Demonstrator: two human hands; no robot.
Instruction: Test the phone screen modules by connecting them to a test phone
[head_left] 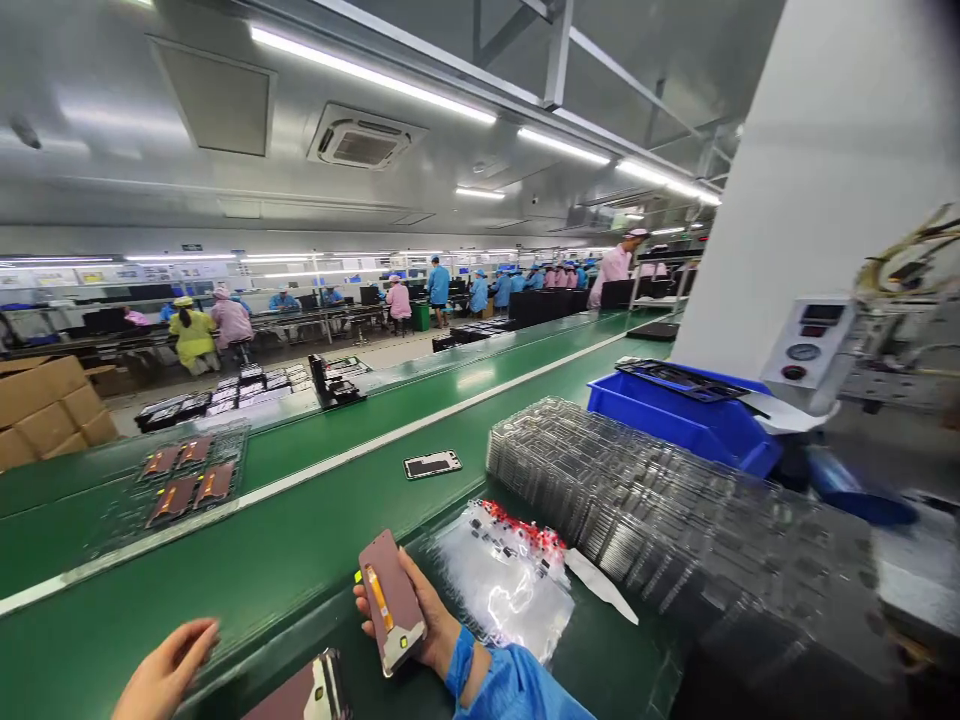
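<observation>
**One panel in hand, more out on the belt**

We hold one panel point(391, 602) in our right hand point(420, 620), fingers curled around its edges, its brown back with an orange strip facing up. It sits low in view, just above the near edge of the bench. Our left hand point(166, 672) hangs free beside it at the bottom left, fingers loosely together, gripping nothing. Between the two hands, at the bottom edge, lies a second panel point(300, 692), partly cut off.

Just right of the held panel we see a heap of clear bags point(504, 580) with red tabs, and beyond it a long stack of clear trays point(645, 500); we cannot count them.

Farther out on the green belt point(315, 520) lies one lone frame point(432, 464). To the left a tray point(187, 480) carries four brown panels. Behind the clear trays stands one blue bin point(686, 425).

Far off, other people in blue, pink and yellow coats work along the lines.
</observation>
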